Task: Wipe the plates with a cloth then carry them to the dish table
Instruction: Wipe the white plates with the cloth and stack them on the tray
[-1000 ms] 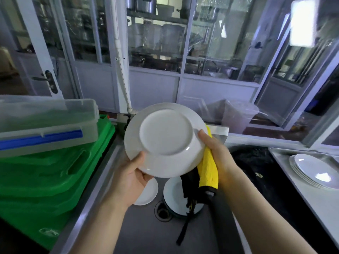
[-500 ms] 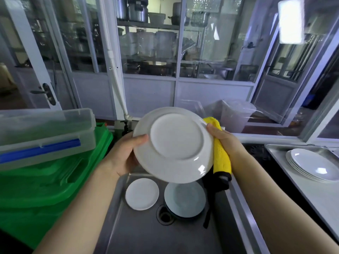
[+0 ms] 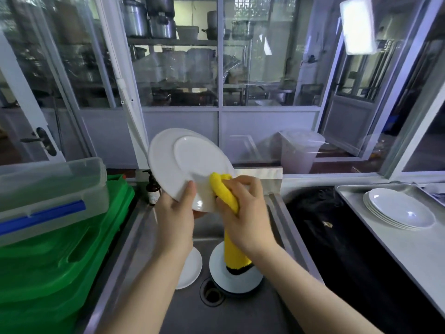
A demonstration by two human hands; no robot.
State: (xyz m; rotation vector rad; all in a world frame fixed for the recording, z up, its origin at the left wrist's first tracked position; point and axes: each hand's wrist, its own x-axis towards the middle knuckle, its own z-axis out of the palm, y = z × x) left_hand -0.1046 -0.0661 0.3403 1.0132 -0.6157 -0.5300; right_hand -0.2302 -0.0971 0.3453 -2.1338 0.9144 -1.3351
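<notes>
The left hand grips the lower edge of a white plate, thumb across its underside, holding it tilted above the sink with the underside toward the camera. The right hand is curled round a yellow cloth, pressing its bunched top against the plate's lower rim while the rest hangs down toward the sink. Two more plates lie in the sink by the drain, and a stack sits on the table to the right.
</notes>
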